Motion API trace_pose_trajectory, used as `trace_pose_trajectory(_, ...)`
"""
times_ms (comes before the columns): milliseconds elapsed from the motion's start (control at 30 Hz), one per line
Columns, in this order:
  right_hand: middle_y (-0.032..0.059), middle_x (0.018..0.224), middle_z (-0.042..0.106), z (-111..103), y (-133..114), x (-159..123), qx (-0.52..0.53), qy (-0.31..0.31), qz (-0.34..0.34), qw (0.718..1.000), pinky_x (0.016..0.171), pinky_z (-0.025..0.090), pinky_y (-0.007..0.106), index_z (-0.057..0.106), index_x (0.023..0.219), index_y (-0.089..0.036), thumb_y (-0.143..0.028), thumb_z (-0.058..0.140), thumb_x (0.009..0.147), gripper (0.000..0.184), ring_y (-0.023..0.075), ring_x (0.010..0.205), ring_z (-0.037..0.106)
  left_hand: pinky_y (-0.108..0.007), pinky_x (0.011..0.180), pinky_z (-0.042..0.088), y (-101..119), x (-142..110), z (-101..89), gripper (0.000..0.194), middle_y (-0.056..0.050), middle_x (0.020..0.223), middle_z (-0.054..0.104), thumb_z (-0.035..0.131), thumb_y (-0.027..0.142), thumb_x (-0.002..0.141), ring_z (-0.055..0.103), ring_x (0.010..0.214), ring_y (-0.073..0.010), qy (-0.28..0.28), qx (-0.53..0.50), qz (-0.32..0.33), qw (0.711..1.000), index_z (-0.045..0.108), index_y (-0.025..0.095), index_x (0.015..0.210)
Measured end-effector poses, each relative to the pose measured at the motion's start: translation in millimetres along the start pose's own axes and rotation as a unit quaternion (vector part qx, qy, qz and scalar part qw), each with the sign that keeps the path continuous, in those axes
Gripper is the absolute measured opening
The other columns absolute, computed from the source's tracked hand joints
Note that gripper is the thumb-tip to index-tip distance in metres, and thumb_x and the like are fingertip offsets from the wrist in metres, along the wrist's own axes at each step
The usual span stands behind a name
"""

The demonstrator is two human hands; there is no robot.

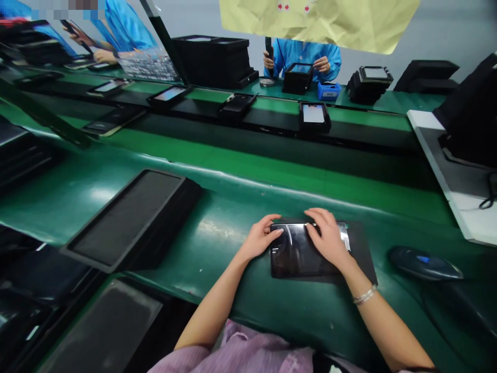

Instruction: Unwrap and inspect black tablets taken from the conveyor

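Both my hands are on one item: a dark, glossy tablet (301,256), lying flat on the green bench (229,207) in front of me, long side across. A thin black mat (363,254) shows beneath it, running out past its right end. White label (345,235) near that end, partly behind my wrist.

Left hand (258,239): at the far left corner, thumb laid on the glass, fingers curled beyond the far edge. Right hand (330,239): reaching over the right half, thumb near the far edge, fingers stretched past it and set apart from the thumb. Whether either set of fingers actually pinches the edge, I cannot tell; the undersides are hidden.

Step in hand, my reading: positioning or steadying the tablet against the mat, face up. The next move probably calls for even pressure from both hands; if it is a lift, a proper hold on the edges first, since glossy glass may slip.

Round about: black tray (128,217) to my left, well apart from the tablet. Dark corded scanner (423,263), judging by its shape, to the right of the mat. Across the line, a co-worker's hand (322,63) beside a black holder (298,80).
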State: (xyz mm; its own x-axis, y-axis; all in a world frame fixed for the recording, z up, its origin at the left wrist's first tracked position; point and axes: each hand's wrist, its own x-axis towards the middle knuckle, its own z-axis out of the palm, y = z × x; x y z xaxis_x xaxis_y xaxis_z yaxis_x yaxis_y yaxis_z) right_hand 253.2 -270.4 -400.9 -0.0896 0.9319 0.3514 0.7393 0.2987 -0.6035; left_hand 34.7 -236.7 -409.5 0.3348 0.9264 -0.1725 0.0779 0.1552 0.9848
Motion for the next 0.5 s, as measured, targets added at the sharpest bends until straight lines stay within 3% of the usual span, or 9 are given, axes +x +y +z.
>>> trace_pose_trajectory(133,0.017,0.136,0.046,-43.9,28.3,-36.7,-0.005,0.126,0.095,0.987,0.106,0.034,0.053,0.041,0.137,-0.017,-0.036,0.049,0.091,0.05,0.0302,0.128,0.04,-0.022,0.062,0.044,11.7,-15.7,19.0,0.049,-0.002,0.087,0.063,0.075,0.037,0.066,0.056,0.065,-0.01,0.07,-0.067,0.034,0.995,0.058,0.018,0.107)
trace_pose_trajectory(200,0.0151,0.142,0.042,-57.7,42.0,-59.3,0.1,0.14,0.198,0.965,0.105,0.037,0.049,0.037,0.14,-0.02,-0.044,0.058,0.086,0.063,0.0288,0.13,0.041,-0.022,0.063,0.045,18.4,-21.9,29.6,0.048,-0.002,0.091,0.063,0.078,0.038,0.063,0.056,0.067,-0.0098,0.103,-0.099,0.041,0.989,0.059,0.019,0.102)
trace_pose_trajectory(300,0.0124,0.117,0.064,-64.3,49.4,-86.5,0.336,0.072,0.359,0.868,0.078,0.053,0.033,0.054,0.128,-0.019,-0.048,0.072,0.074,0.063,0.023,0.099,0.063,-0.02,0.058,0.043,32.6,-27.4,42.0,0.044,0.002,0.078,0.06,0.077,0.038,0.065,0.053,0.06,-0.008,0.141,-0.142,0.023,0.98,0.058,0.019,0.101)
trace_pose_trajectory(367,0.0072,0.091,0.071,-63.3,45.1,-96.1,0.402,0.083,0.414,0.813,0.06,0.051,0.026,0.063,0.115,-0.018,-0.048,0.078,0.066,0.06,0.0176,0.072,0.065,-0.018,0.053,0.039,46.5,-30.6,47.4,0.043,0.006,0.066,0.055,0.074,0.037,0.07,0.049,0.053,-0.0071,0.147,-0.169,-0.006,0.974,0.057,0.019,0.105)
trace_pose_trajectory(433,0.0032,0.086,0.071,-62.2,37.1,-99.2,0.402,0.153,0.425,0.796,0.06,0.052,0.025,0.066,0.106,-0.019,-0.051,0.079,0.062,0.056,0.0158,0.068,0.065,-0.018,0.05,0.038,63.3,-35.6,52.2,0.044,0.007,0.06,0.053,0.073,0.039,0.072,0.049,0.051,-0.0077,0.134,-0.196,-0.042,0.97,0.058,0.018,0.108)
trace_pose_trajectory(500,0.002,0.093,0.072,-63.4,28.3,-98.2,0.385,0.218,0.425,0.79,0.067,0.054,0.027,0.068,0.099,-0.02,-0.053,0.076,0.062,0.05,0.017,0.076,0.066,-0.019,0.05,0.04,80.1,-43.4,58.3,0.042,0.004,0.064,0.059,0.07,0.043,0.074,0.052,0.053,-0.0091,0.116,-0.219,-0.072,0.966,0.061,0.017,0.106)
